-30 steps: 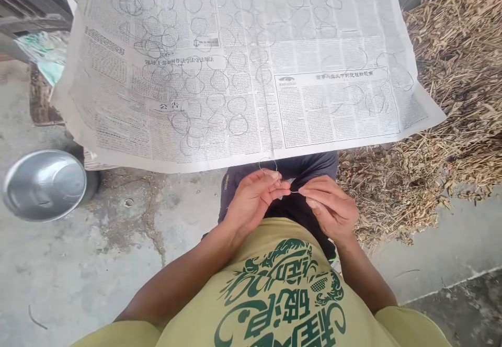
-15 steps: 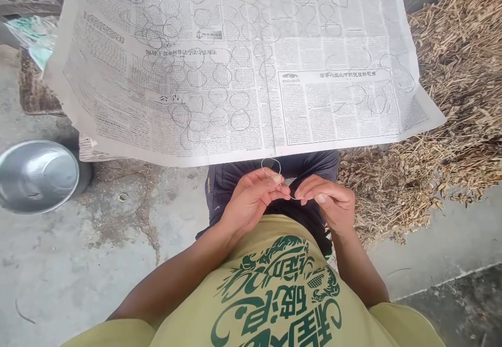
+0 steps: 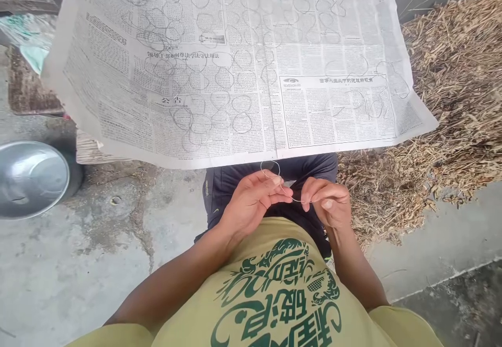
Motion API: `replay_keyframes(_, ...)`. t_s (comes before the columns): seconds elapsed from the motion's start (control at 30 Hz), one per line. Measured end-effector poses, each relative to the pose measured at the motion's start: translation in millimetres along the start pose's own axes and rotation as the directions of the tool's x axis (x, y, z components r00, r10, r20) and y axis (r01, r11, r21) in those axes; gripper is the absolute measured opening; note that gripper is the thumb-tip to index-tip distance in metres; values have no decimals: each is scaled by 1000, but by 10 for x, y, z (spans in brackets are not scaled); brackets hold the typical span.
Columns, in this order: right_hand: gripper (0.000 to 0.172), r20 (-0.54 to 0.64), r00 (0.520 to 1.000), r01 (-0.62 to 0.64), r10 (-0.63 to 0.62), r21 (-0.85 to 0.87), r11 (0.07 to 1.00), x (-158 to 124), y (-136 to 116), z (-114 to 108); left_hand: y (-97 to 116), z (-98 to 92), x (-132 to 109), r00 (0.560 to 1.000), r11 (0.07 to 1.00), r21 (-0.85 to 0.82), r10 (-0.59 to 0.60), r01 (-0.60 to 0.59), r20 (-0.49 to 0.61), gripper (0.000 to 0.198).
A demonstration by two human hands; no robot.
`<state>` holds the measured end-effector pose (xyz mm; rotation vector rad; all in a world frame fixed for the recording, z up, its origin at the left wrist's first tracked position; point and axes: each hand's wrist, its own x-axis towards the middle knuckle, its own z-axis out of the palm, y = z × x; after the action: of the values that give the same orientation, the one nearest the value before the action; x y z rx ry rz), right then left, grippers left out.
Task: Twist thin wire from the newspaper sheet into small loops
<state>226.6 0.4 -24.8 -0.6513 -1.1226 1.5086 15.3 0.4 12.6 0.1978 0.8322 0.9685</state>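
A thin wire runs between my two hands above my lap. Its far end forms a round loop that stands up past my left thumb. My left hand is closed, pinching the wire between thumb and fingers just below the loop. With fingers bent, my right hand pinches the other stretch of the wire. In front of both hands lies a spread newspaper. Several thin wire loops rest on it, some linked in figure-eight shapes, and loose curved wires lie at its right.
At the left, a metal basin stands on the concrete floor. Dry plant stalks are heaped along the right. A plastic bag lies on a worn board at the upper left.
My right hand has turned slightly and shifted its hold, so a longer piece of wire shows between the hands. My left hand keeps its pinch. The view has moved slightly.
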Motion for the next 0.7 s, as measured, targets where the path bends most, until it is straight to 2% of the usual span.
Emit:
replay_keyframes(0.13, 17, 41, 997, -67, 65, 39, 997, 1, -2, -7, -19, -2, -25, 1000, 1000, 0, 6, -6, 5, 23)
replay_keyframes(0.3, 27, 22, 969, -246, 245, 65, 967, 54, -106, 46, -74, -7, -35, 1000, 998, 61, 6, -7, 26, 25)
replay_keyframes(0.37, 32, -62, 946, -313, 318, 83, 946, 79, -145, 108, -105, -21, -16, 999, 996, 83, 37, -36, -2, 26)
replay_keyframes(0.47, 36, -266, 887, -377, 377, 53, 925, 83, -160, 212, -136, -47, 26, 991, 986, 124, 116, -108, -60, 30)
replay_keyframes(0.6, 30, -432, 841, -367, 326, -13, 930, 30, -98, 327, -136, -46, 61, 966, 957, 214, 226, -197, -122, 30)
replay_keyframes(0.7, 25, -502, 801, -343, 326, 62, 937, 9, -31, 389, -135, -16, 63, 946, 935, 247, 293, -255, -134, 28)
